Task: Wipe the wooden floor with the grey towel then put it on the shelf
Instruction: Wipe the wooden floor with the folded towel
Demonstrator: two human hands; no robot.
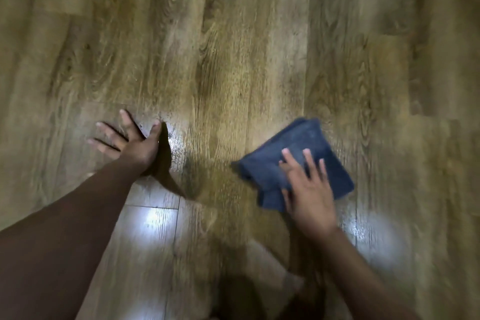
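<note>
My left hand (131,143) lies flat, fingers spread, on the brown wooden plank floor (233,47) to the left, well apart from my right hand (307,189), which presses flat on the near part of the folded grey cloth towel (291,153) on the floor to the right.

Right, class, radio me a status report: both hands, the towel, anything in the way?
Left hand flat on wooden floor, fingers spread. Right hand open, pressing folded grey towel to the floor. Nothing blocking; shelf not in view.
</note>
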